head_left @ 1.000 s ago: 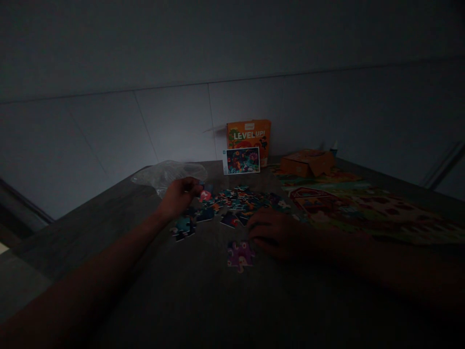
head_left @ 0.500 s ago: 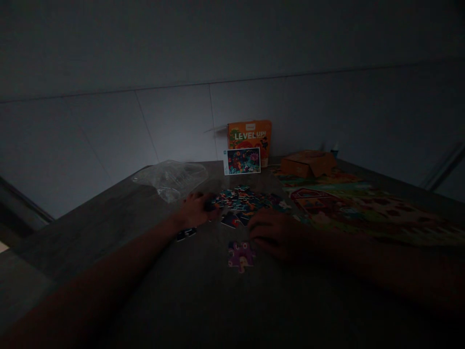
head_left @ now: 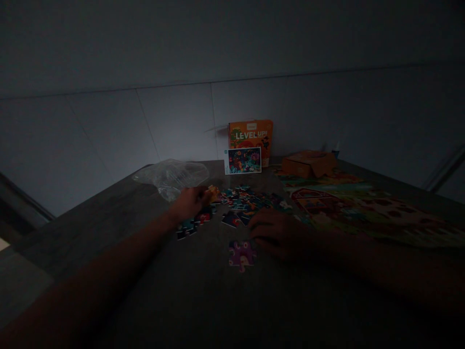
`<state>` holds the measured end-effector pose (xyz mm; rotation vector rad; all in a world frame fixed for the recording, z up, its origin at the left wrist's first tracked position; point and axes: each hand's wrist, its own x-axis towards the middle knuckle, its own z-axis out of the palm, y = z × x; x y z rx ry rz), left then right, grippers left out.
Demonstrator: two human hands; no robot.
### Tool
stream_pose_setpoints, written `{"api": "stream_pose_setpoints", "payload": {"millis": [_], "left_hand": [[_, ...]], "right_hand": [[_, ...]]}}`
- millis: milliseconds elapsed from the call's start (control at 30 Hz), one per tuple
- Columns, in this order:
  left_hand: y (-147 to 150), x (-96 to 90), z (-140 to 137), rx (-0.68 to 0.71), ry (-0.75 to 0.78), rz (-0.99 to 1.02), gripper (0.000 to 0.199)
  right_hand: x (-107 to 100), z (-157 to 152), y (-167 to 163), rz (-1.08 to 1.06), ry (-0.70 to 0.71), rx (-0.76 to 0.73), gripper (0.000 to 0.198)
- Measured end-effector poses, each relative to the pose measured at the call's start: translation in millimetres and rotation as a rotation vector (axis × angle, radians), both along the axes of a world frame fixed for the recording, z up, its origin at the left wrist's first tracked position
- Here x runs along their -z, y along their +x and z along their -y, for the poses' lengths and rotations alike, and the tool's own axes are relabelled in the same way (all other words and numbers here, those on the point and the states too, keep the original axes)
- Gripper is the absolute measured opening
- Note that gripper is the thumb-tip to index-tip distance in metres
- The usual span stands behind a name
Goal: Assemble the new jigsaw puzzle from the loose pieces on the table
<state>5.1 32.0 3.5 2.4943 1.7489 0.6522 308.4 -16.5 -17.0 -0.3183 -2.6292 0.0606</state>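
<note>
My left hand (head_left: 191,202) is closed, with an orange-yellow jigsaw piece (head_left: 213,194) pinched at its fingertips, at the left edge of a heap of loose jigsaw pieces (head_left: 241,196). Below that hand lie several dark pieces (head_left: 187,230), partly hidden by it. My right hand (head_left: 274,233) rests on the table just right of the heap, fingers loosely bent and apart, with no piece seen in them. Between my forearms a purple jigsaw section (head_left: 242,254) lies flat. A dark piece with red on it (head_left: 230,219) sits at the near side of the heap.
At the back, a picture card (head_left: 243,161) leans before an orange "LEVEL UP!" box (head_left: 250,133). A clear plastic bag (head_left: 174,174) lies back left. On the right are an orange carton (head_left: 308,164) and a large colourful farm picture (head_left: 348,206). The light is dim.
My left hand has drawn back slightly to the left and upward, and the orange-yellow piece now shows at its fingertips. Pieces beneath it are uncovered. My right hand stays put.
</note>
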Motion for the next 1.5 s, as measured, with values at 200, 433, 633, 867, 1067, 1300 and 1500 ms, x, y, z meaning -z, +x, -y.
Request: {"api": "stream_pose_setpoints", "payload": {"millis": [200, 433, 633, 867, 1067, 1300, 1500], "left_hand": [[-2.8, 1.5, 0.1, 0.068, 0.071, 0.033, 0.036], [16.1, -10.0, 26.9, 0.571, 0.292, -0.047, 0.036], [37.5, -3.4, 51.9, 0.787, 0.386, -0.188, 0.041], [42.4, -0.4, 56.4, 0.75, 0.32, -0.082, 0.054], [42.3, 1.0, 55.8, 0.776, 0.264, -0.078, 0.058], [42.9, 1.7, 58.0, 0.748, 0.243, -0.014, 0.065], [44.4, 2.3, 58.3, 0.793, 0.288, 0.034, 0.07]], "right_hand": [[-0.3, 0.5, -0.4, 0.004, -0.011, 0.008, 0.016], [-1.4, 5.2, 0.4, -0.022, -0.042, 0.102, 0.041], [-4.5, 7.4, 0.9, -0.064, -0.104, 0.101, 0.048], [1.9, 2.4, 1.6, -0.172, 0.066, 0.153, 0.041], [0.8, 1.4, -0.2, -0.22, 0.119, 0.12, 0.033], [-1.2, 3.2, -0.9, -0.239, 0.155, 0.147, 0.032], [-4.7, 5.3, -0.8, -0.262, 0.163, 0.109, 0.033]]}}
